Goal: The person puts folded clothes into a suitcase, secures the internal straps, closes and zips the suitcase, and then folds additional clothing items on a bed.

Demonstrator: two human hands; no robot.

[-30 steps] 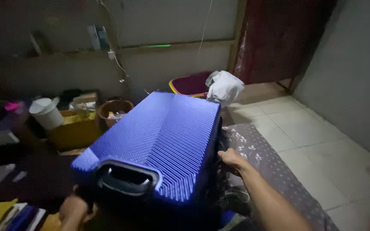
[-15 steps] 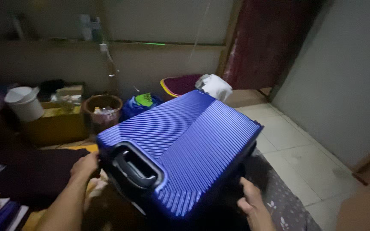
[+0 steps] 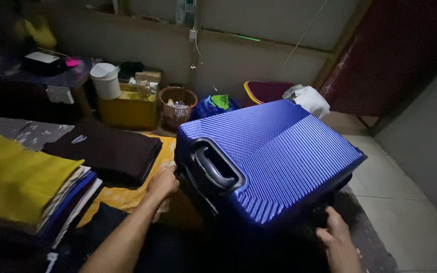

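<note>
A blue ribbed hard-shell suitcase (image 3: pixel 279 151) lies tilted on the bed, its dark carry handle (image 3: pixel 213 169) facing me. My left hand (image 3: pixel 162 183) grips the suitcase's left edge beside the handle. My right hand (image 3: pixel 336 233) holds the lower right edge from below, fingers curled under the dark rim. A stack of folded clothes lies to the left: a yellow piece (image 3: pixel 13 174) on top of several others, and a dark folded garment (image 3: pixel 107 151) behind it.
Along the far wall stand a yellow box (image 3: pixel 127 111), a white bucket (image 3: pixel 104 81), a woven basket (image 3: pixel 178 101), a blue-green bag (image 3: pixel 213 103) and a purple basin (image 3: pixel 269 91) with white cloth (image 3: pixel 309 98). Tiled floor (image 3: pixel 416 202) lies to the right.
The suitcase has swung clockwise and moved right, its handle end now pointing at me. My view has turned left, showing the stacked clothes. Both hands keep their hold on its edges.
</note>
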